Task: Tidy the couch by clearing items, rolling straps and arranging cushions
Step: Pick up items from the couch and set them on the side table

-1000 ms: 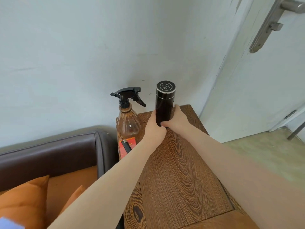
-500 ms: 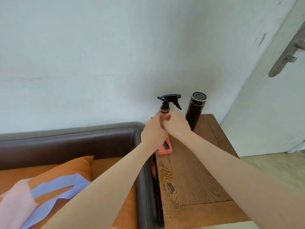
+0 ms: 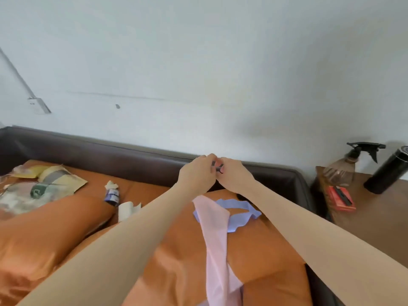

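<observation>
1. Centrally, left hand [image 3: 197, 173] and right hand [image 3: 234, 176] meeting fingertip to fingertip above the dark brown couch backrest [image 3: 132, 154], fingers of both curled in, pinching a small dark object [image 3: 217, 168] between them; too small to identify.
2. Below the hands, toward 6 o'clock, pink strap [image 3: 217, 244] draped lengthwise over an orange cushion [image 3: 176, 268], lying across a blue strap [image 3: 237, 215] looped at the cushion's upper end.
3. At 8 o'clock, second orange cushion [image 3: 44, 230] lying alongside the first.
4. At 9 o'clock, clutter on the orange seat: crumpled plastic packets [image 3: 33, 186] with yellowish paper, small blue-labelled packet [image 3: 112, 195], white wad [image 3: 127, 209] just beside it.
5. At 3 o'clock, wooden side table [image 3: 375, 219] against the couch arm, carrying a clear spray bottle [image 3: 344, 171] with black trigger, black flask [image 3: 388, 173] beside it at the frame edge, and a red box [image 3: 341, 198] in front of the spray bottle.
</observation>
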